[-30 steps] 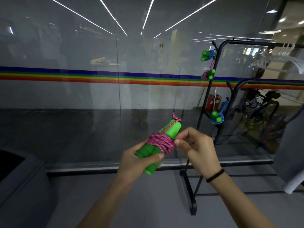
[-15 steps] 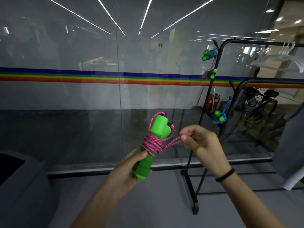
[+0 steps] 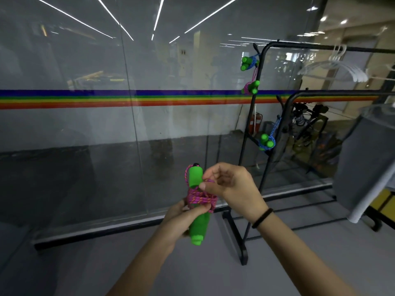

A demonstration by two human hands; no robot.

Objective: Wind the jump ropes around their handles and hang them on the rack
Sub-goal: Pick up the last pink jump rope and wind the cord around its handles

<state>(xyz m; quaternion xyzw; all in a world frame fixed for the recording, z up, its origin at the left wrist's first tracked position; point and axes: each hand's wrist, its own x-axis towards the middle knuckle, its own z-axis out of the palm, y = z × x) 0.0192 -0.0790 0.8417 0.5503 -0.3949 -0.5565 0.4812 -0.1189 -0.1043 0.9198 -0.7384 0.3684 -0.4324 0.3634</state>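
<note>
Head view: my left hand (image 3: 181,216) clamps green foam handles (image 3: 197,201) steady; right hand (image 3: 229,185) pinches pink braided rope (image 3: 199,196), tucking end.

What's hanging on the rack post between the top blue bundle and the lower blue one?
A pink-roped bundle hangs between the top blue bundle and lower blue one, in the head view.

The bright green cylindrical handles (image 3: 197,223) look like matt foam, wrapped in a pink braided cord (image 3: 199,197) with a rough woven texture. Right of them, the black tube rack (image 3: 254,116) reads as smooth painted metal, before a glossy, reflective glass wall (image 3: 85,124) above a smooth grey floor (image 3: 85,263).
</note>
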